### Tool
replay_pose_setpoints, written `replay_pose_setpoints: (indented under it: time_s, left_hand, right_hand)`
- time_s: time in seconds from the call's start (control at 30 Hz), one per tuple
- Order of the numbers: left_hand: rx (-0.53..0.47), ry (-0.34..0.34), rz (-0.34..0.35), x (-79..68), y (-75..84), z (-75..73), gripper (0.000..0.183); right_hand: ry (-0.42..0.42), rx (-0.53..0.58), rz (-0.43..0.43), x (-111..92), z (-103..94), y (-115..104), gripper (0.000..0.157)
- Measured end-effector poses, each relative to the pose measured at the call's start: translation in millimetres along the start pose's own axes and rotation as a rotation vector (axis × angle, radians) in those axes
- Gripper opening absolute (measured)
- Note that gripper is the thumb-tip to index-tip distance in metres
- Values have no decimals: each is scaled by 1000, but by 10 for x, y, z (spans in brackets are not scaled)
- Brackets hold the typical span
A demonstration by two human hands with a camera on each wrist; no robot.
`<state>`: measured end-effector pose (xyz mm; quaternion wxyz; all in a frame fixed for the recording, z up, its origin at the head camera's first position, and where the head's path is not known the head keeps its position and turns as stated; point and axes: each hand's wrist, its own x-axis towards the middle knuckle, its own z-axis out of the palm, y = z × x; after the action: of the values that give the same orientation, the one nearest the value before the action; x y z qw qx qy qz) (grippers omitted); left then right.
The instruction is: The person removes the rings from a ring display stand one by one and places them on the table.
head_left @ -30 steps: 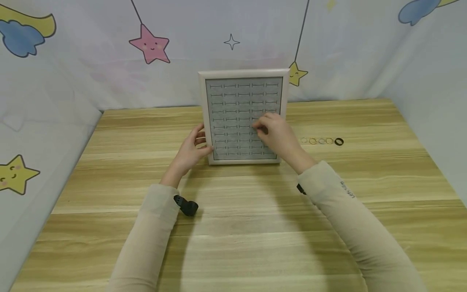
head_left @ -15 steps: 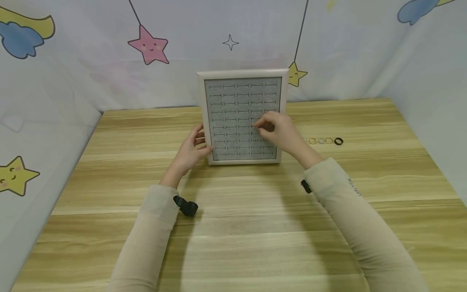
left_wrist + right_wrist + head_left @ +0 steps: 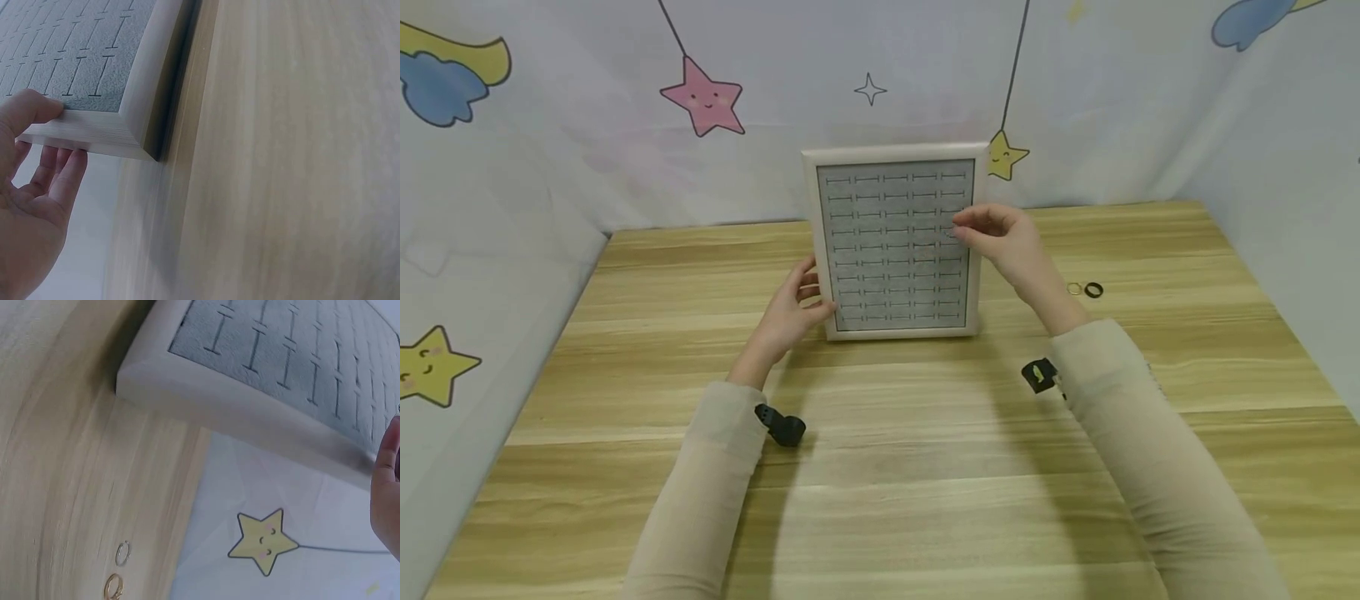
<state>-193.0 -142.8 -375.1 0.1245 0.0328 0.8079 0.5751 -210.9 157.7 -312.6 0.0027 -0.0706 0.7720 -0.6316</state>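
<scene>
A white-framed ring display board (image 3: 898, 242) stands propped on the table, its grey padded face lined with rows of slits. My left hand (image 3: 786, 312) grips the board's left edge, thumb in front and fingers behind, as the left wrist view also shows. The right hand (image 3: 1011, 250) is in front of the board's right side, thumb and forefinger pinched together. A thin, faint ring (image 3: 951, 234) shows at those fingertips, partly hidden. On the table to the right lie a gold ring (image 3: 1075, 288) and a black ring (image 3: 1093, 290). In the right wrist view a silver ring (image 3: 123, 553) lies there too.
The wood-grain table (image 3: 880, 500) carries the board near its back edge. Behind hangs a white curtain (image 3: 790, 100) printed with stars and clouds. Dark wrist cameras sit on both cuffs.
My right hand has drawn back from the middle-right slits, moving up and right with its fingertips pinched. It now covers some of the rings on the table. The left hand keeps its grip.
</scene>
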Motion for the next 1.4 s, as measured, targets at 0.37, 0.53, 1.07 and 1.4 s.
replay_pose_setpoints:
  time_s: [0.37,0.53,1.07,1.4]
  left_hand:
    - [3,9,-13,-8,-4,-9,80]
    - [-1,9,-14,-9,-7,-10,80]
    - [2,11,-1,19,-5,-2,79]
    - [-4,12,-3,28,-3,9,79]
  right_hand:
    - [188,489,-41,48,-467,53,15]
    - [305,526,49,29,-764,174,13]
    - [497,418,456,-243,-1395,764,20]
    - [489,445,609,-333,-1519,870,37]
